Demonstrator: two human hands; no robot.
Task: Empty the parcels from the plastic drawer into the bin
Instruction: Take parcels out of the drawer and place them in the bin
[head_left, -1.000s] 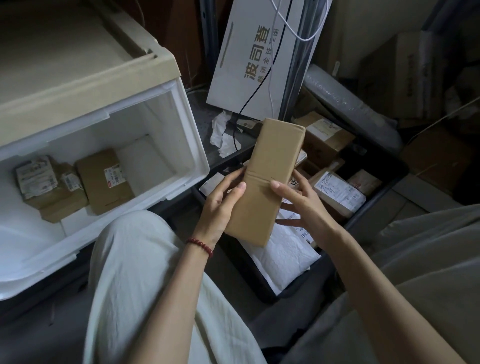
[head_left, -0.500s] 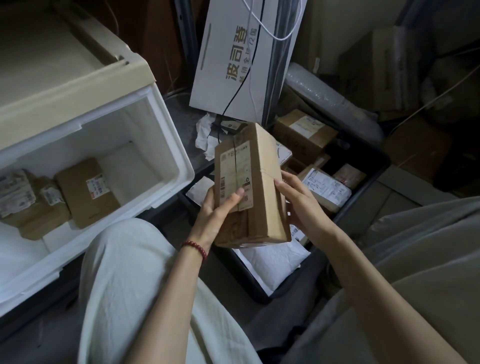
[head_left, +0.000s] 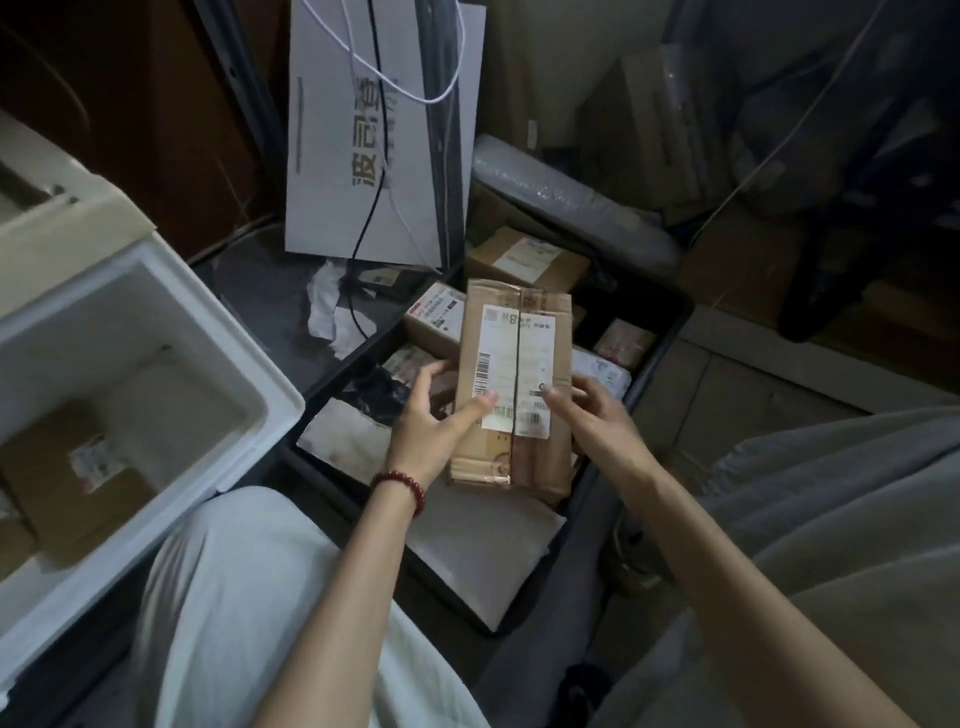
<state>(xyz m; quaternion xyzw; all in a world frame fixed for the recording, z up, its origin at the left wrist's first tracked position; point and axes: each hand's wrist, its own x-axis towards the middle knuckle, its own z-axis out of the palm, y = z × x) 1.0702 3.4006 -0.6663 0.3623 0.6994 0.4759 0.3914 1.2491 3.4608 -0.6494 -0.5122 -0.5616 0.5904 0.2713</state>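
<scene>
A brown cardboard parcel (head_left: 540, 457) with a white shipping label facing up is held between both hands, just above the black bin (head_left: 670, 332). My left hand (head_left: 431, 431) holds its left edge with the thumb on the label. My right hand (head_left: 592, 415) holds the right edge, thumb on top. The bin contains several other labelled parcels (head_left: 524, 257) and a white padded mailer (head_left: 478, 551). At the left stands the open white plastic drawer (head_left: 156, 322), with a brown parcel (head_left: 78, 467) lying inside; the drawer's left part is out of frame.
A white paper bag (head_left: 374, 156) with cord handles leans behind the bin. Crumpled white paper (head_left: 332, 312) lies on the dark floor between drawer and bin. A bubble-wrap roll (head_left: 571, 208) and stacked cardboard boxes crowd the back right. My knees frame the bottom.
The parcel has been turned from its plain side to label side up and lowered toward the bin. My view has swung right, away from the drawer.
</scene>
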